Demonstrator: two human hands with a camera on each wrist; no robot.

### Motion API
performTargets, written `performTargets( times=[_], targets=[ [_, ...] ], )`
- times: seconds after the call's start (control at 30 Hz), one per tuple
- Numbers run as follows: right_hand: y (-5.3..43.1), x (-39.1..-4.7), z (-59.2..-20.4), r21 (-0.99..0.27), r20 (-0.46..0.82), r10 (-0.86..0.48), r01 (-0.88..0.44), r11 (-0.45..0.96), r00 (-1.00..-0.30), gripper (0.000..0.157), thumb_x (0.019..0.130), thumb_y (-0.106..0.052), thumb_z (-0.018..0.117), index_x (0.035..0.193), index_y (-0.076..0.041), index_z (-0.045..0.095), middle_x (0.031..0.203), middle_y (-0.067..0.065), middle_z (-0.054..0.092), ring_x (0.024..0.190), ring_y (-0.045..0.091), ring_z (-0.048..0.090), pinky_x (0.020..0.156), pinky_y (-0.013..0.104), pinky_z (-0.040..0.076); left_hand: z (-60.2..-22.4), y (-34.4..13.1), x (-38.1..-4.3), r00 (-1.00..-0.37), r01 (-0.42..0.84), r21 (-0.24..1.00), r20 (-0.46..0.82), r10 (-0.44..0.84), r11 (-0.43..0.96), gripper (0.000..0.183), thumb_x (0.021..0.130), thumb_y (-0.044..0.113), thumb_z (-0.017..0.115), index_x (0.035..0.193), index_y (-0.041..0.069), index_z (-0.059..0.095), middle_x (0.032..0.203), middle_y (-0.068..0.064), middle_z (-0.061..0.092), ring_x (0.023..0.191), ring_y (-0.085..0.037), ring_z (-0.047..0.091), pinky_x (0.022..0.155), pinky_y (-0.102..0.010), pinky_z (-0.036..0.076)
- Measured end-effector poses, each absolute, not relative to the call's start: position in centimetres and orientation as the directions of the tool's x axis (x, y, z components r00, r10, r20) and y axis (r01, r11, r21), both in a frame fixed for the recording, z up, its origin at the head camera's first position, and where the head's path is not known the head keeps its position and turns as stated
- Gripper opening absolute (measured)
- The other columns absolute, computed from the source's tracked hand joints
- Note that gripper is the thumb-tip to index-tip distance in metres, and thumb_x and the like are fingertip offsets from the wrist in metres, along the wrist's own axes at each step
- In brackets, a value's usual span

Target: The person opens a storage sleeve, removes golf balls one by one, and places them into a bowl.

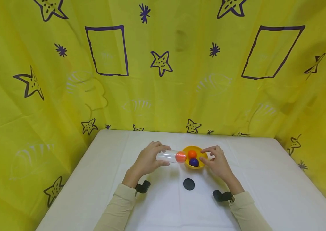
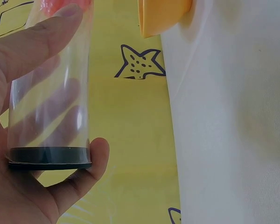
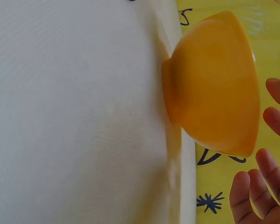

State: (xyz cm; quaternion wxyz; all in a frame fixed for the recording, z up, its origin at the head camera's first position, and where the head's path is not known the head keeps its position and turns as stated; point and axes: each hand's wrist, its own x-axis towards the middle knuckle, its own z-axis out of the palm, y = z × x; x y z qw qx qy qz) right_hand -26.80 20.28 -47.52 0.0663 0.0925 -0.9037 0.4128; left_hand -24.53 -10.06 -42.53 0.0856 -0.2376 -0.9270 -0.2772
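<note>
My left hand (image 1: 150,158) grips a clear plastic tube (image 1: 164,156), tipped on its side, with its thumb and fingers wrapped round the wall. A black cap (image 2: 49,157) closes the tube's end by my palm. A red-orange ball (image 1: 180,157) sits inside at the far end, which points at the yellow bowl (image 1: 202,164). In that bowl lie an orange ball (image 1: 192,154) and a dark purple ball (image 1: 194,162). Over the bowl's right rim hovers my right hand (image 1: 217,162), fingers apart, nothing between them.
A black round lid (image 1: 189,184) lies flat on the white-covered table (image 1: 157,205), nearer to me than the bowl. Yellow curtains (image 1: 180,96) with dark drawn stars hang behind the table and at both sides.
</note>
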Motion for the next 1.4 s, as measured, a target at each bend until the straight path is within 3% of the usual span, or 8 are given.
performTargets(
  times=[0.23, 0.47, 0.57, 0.77, 0.97, 1.17, 1.4],
  targets=[
    [20.6, -26.9, -46.8, -0.724, 0.233, -0.116, -0.252, 0.642, -0.965, 0.029, 0.089, -0.032, 0.068, 0.112, -0.014, 0.067, 0.114, 0.015, 0.052, 0.104, 0.025, 0.044, 0.078, 0.031, 0.043, -42.5, -9.9, -24.5, -0.872, 0.489, 0.475, 0.29, 0.394, 0.732, 0.047, 0.077, 0.036, 0.08, 0.121, 0.028, 0.063, 0.109, 0.005, 0.061, 0.103, -0.024, 0.057, 0.081, -0.03, 0.048],
    [20.8, -26.6, -45.8, -0.716, 0.281, -0.177, -0.328, 0.616, -0.943, 0.03, 0.092, -0.033, 0.065, 0.112, -0.011, 0.065, 0.108, 0.005, 0.062, 0.091, 0.02, 0.052, 0.079, 0.028, 0.047, -42.4, -9.9, -24.4, -0.864, 0.502, 0.463, 0.31, 0.397, 0.73, 0.047, 0.077, 0.035, 0.08, 0.12, 0.026, 0.064, 0.108, 0.004, 0.062, 0.099, -0.018, 0.054, 0.079, -0.029, 0.047],
    [20.5, -26.4, -45.3, -0.724, 0.257, -0.218, -0.337, 0.601, -0.941, 0.031, 0.092, -0.033, 0.064, 0.113, -0.011, 0.064, 0.103, 0.003, 0.064, 0.089, 0.018, 0.053, 0.077, 0.026, 0.048, -42.4, -9.9, -24.4, -0.861, 0.507, 0.461, 0.317, 0.398, 0.728, 0.047, 0.077, 0.035, 0.08, 0.12, 0.025, 0.064, 0.108, 0.003, 0.062, 0.097, -0.016, 0.053, 0.079, -0.029, 0.047],
    [19.5, -25.8, -44.5, -0.763, 0.197, -0.314, -0.346, 0.546, -0.929, 0.029, 0.091, -0.033, 0.065, 0.109, -0.01, 0.066, 0.093, 0.001, 0.065, 0.084, 0.019, 0.055, 0.072, 0.025, 0.048, -42.4, -9.9, -24.4, -0.85, 0.524, 0.458, 0.331, 0.409, 0.719, 0.048, 0.077, 0.034, 0.08, 0.121, 0.023, 0.064, 0.109, 0.002, 0.062, 0.101, -0.024, 0.056, 0.079, -0.031, 0.048],
    [18.5, -25.2, -44.3, -0.812, 0.162, -0.438, -0.372, 0.45, -0.884, 0.034, 0.09, -0.032, 0.067, 0.114, -0.007, 0.064, 0.1, 0.002, 0.067, 0.086, 0.02, 0.058, 0.073, 0.025, 0.05, -42.4, -9.9, -24.4, -0.833, 0.546, 0.423, 0.365, 0.415, 0.724, 0.047, 0.076, 0.033, 0.081, 0.119, 0.025, 0.064, 0.107, 0.003, 0.062, 0.097, -0.016, 0.052, 0.079, -0.03, 0.047],
    [17.5, -24.7, -44.3, -0.855, 0.133, -0.501, -0.354, 0.378, -0.855, 0.029, 0.092, -0.025, 0.065, 0.117, -0.012, 0.058, 0.102, 0.014, 0.065, 0.089, 0.027, 0.062, 0.075, 0.03, 0.053, -42.2, -9.9, -24.4, -0.82, 0.561, 0.395, 0.384, 0.424, 0.728, 0.047, 0.075, 0.032, 0.082, 0.118, 0.026, 0.065, 0.106, 0.006, 0.062, 0.096, -0.012, 0.051, 0.078, -0.029, 0.048],
    [17.1, -24.4, -44.6, -0.884, 0.091, -0.505, -0.304, 0.356, -0.858, 0.033, 0.091, -0.031, 0.066, 0.119, -0.016, 0.055, 0.107, 0.009, 0.062, 0.093, 0.036, 0.061, 0.077, 0.038, 0.053, -42.2, -9.9, -24.4, -0.82, 0.561, 0.386, 0.382, 0.426, 0.733, 0.046, 0.075, 0.031, 0.082, 0.118, 0.026, 0.065, 0.107, 0.006, 0.062, 0.098, -0.012, 0.05, 0.08, -0.029, 0.048]
  ],
)
